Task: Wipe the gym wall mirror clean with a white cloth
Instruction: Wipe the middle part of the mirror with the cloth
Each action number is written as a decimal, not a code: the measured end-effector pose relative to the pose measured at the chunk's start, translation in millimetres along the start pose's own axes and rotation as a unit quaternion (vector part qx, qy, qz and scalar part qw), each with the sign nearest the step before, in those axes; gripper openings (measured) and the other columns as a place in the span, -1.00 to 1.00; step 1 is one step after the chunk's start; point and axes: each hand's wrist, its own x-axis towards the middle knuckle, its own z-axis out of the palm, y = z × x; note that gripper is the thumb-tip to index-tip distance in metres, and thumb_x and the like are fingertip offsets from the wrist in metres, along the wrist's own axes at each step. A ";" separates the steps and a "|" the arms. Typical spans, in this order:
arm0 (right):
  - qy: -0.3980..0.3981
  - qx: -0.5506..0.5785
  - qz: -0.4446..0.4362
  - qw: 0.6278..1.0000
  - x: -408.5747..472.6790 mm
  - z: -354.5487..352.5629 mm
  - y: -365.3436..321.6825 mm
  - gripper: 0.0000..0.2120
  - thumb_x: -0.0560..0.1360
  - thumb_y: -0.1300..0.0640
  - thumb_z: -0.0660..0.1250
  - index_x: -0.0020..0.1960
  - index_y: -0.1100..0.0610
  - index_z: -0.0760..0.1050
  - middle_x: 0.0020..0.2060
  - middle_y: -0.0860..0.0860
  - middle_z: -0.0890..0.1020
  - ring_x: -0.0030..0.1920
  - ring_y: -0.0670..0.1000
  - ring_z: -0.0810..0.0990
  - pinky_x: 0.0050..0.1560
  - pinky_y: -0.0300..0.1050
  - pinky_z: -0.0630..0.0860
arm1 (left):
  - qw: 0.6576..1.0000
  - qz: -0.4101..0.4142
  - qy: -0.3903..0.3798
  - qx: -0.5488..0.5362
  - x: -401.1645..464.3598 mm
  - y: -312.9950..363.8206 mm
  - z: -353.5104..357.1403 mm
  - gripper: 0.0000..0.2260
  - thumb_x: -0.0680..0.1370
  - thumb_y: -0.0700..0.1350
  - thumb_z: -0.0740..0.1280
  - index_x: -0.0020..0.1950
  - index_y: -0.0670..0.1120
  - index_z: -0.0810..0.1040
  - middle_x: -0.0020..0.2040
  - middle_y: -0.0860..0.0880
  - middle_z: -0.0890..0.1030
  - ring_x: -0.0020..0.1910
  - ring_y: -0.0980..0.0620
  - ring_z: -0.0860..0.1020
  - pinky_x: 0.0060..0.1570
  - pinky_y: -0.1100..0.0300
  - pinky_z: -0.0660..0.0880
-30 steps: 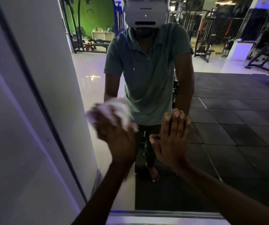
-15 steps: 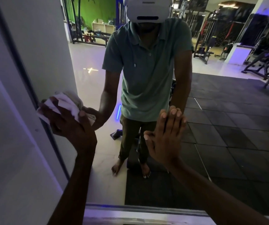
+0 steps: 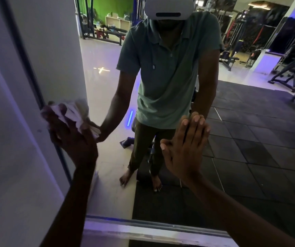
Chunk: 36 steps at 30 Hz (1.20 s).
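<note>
Nearest to us, the right hand lies flat on the mirror, fingers straight and together, holding nothing; we judge it a brace. The left hand grips the crumpled white cloth, fingers curled round it, and presses it to the glass just beside the mirror's dark left frame edge, low on the pane. The hand and cloth are slightly blurred.

Progress, as judged: wiping is under way at the lower left margin. We see no clear streaks or smears, so we cannot tell which areas are already clean. The glass to the right and above the hands appears to be left to cover.

Farther off, in the reflection: gym benches and a green wall.
</note>
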 end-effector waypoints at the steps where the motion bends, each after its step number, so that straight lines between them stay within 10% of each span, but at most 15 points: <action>1: -0.001 -0.001 -0.001 1.000 0.2 -0.9 0.1 -0.09 0.69 -0.31 0.07 0.68 0.30 -0.22 0.66 0.34 -0.10 0.68 0.32 -0.23 0.65 0.35 -0.15 | 0.999 -0.042 0.003 0.000 -12.0 17.6 -1.3 -0.33 0.74 0.21 -0.03 0.66 -0.26 0.20 0.66 -0.36 0.16 0.66 -0.34 0.14 0.62 -0.26 0.08; 4: -0.009 -0.003 -0.002 1.000 -0.7 -4.8 0.1 -0.08 0.68 -0.29 0.10 0.68 0.33 -0.18 0.65 0.37 -0.10 0.67 0.33 -0.23 0.65 0.36 -0.16 | 0.994 -0.005 -0.102 0.028 -77.4 98.6 -7.6 -0.30 0.69 0.20 0.00 0.71 -0.19 -0.01 0.67 -0.39 0.02 0.66 -0.39 0.00 0.62 -0.23 -0.09; 7: -0.019 -0.005 -0.010 1.000 -2.2 -8.6 -1.0 -0.10 0.69 -0.26 0.10 0.67 0.36 -0.17 0.64 0.37 -0.21 0.66 0.38 -0.23 0.64 0.38 -0.18 | 0.955 0.240 -0.165 0.057 -116.8 92.6 -5.2 -0.33 0.71 0.17 0.07 0.73 0.02 -0.16 0.66 -0.38 -0.02 0.69 -0.27 -0.20 0.63 -0.08 -0.26; 10: -0.027 -0.002 -0.004 1.000 -3.0 -11.7 -4.3 -0.10 0.69 -0.25 0.11 0.67 0.35 -0.20 0.64 0.35 -0.26 0.66 0.38 -0.23 0.64 0.38 -0.17 | 0.927 0.346 -0.111 0.092 -74.3 37.4 -20.5 -0.33 0.71 0.05 0.17 0.74 0.04 -0.10 0.66 -0.33 0.13 0.69 -0.25 0.00 0.61 -0.04 -0.08; 16: -0.095 0.056 -0.051 0.993 -64.5 1.0 -16.1 0.02 0.60 -0.17 0.37 0.70 0.29 -0.18 0.68 0.31 -0.14 0.68 0.35 -0.09 0.64 0.39 -0.07 | 1.000 0.001 -0.010 0.022 -66.3 29.0 -18.5 -0.35 0.76 0.16 -0.08 0.66 -0.31 0.11 0.59 -0.51 0.13 0.61 -0.45 0.19 0.58 -0.20 0.17; 23: -0.090 0.029 -0.038 0.995 -80.2 21.5 -25.5 0.10 0.56 -0.29 0.38 0.69 0.31 -0.19 0.66 0.33 -0.23 0.68 0.34 -0.20 0.65 0.34 -0.20 | 0.926 0.335 -0.155 0.075 -115.5 36.3 -10.0 -0.33 0.69 0.08 0.13 0.73 -0.04 -0.06 0.65 -0.34 0.09 0.70 -0.22 -0.13 0.61 -0.11 -0.10; 27: -0.074 0.029 -0.032 0.996 -82.6 26.0 -25.0 0.13 0.55 -0.31 0.39 0.69 0.29 -0.20 0.67 0.30 -0.24 0.69 0.31 -0.21 0.66 0.34 -0.18 | 0.994 0.057 -0.089 0.032 -48.1 -80.4 -4.5 -0.38 0.75 0.15 0.03 0.68 -0.23 0.19 0.66 -0.26 0.23 0.66 -0.28 0.18 0.57 -0.30 0.19; 30: -0.078 0.021 -0.031 0.996 -84.0 31.7 -26.7 0.11 0.56 -0.31 0.35 0.69 0.32 -0.21 0.66 0.32 -0.25 0.68 0.34 -0.22 0.64 0.37 -0.21 | 0.995 -0.066 -0.071 -0.033 -69.0 -39.9 -1.0 -0.22 0.71 0.32 0.00 0.67 -0.29 0.16 0.65 -0.35 0.17 0.67 -0.31 0.13 0.64 -0.19 0.08; 36: -0.095 0.054 -0.070 0.992 -84.8 23.8 -12.9 0.07 0.59 -0.25 0.36 0.70 0.29 -0.21 0.68 0.27 -0.24 0.69 0.28 -0.20 0.67 0.31 -0.14 | 0.974 0.145 -0.169 0.045 -156.3 60.7 3.5 -0.34 0.73 0.22 -0.06 0.72 -0.15 -0.08 0.63 -0.47 0.01 0.67 -0.35 -0.09 0.63 -0.13 -0.14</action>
